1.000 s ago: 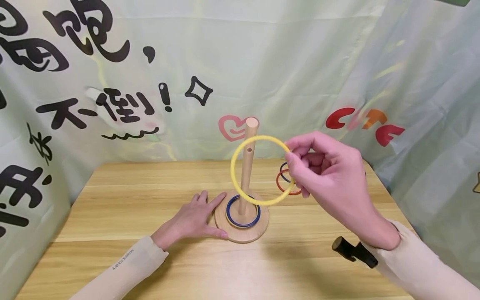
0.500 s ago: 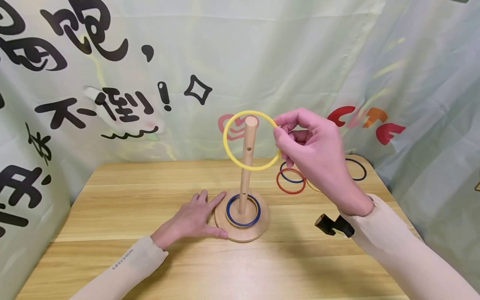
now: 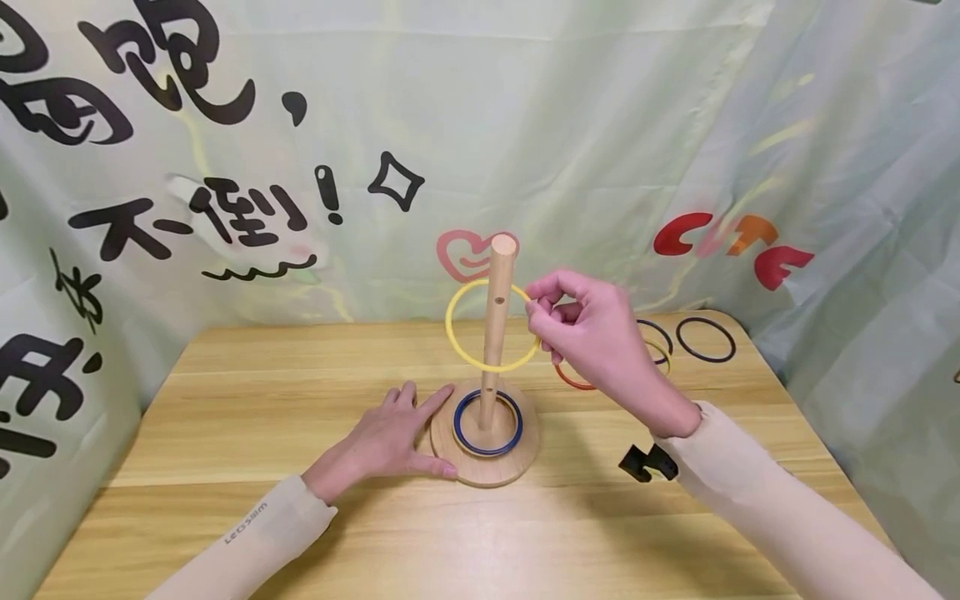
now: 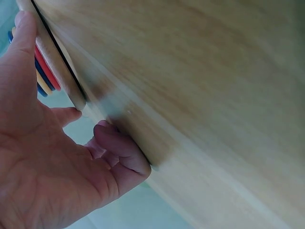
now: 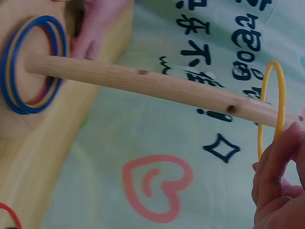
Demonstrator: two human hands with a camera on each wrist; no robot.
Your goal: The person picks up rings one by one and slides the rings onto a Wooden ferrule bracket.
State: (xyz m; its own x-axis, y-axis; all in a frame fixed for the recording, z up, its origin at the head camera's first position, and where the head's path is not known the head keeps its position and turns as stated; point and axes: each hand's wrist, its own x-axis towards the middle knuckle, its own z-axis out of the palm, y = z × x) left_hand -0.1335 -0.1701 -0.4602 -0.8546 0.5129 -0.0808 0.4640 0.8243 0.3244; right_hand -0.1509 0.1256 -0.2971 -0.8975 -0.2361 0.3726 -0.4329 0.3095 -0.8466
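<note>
A yellow ring (image 3: 459, 350) circles the upper part of an upright wooden post (image 3: 495, 333), as the right wrist view also shows. My right hand (image 3: 596, 333) pinches that ring by its right side between thumb and fingers. The post stands on a round wooden base (image 3: 517, 467). Around its foot lie stacked rings, a blue ring (image 3: 520, 427) uppermost in the head view; yellow and red edges show in the left wrist view's ring stack (image 4: 46, 76). My left hand (image 3: 378, 437) rests against the base's left edge, thumb and index finger spread along it.
On the table (image 3: 262, 367), back right, lie a red ring (image 3: 576, 386) partly hidden by the right hand, a yellow ring (image 3: 670, 354) overlapping a blue one, and a separate dark blue ring (image 3: 707, 360). A printed curtain (image 3: 585, 150) hangs behind.
My right hand has lifted the yellow ring from in front of the post to its top, then lowered it around the post, moving leftward overall. The left hand has stayed at the base.
</note>
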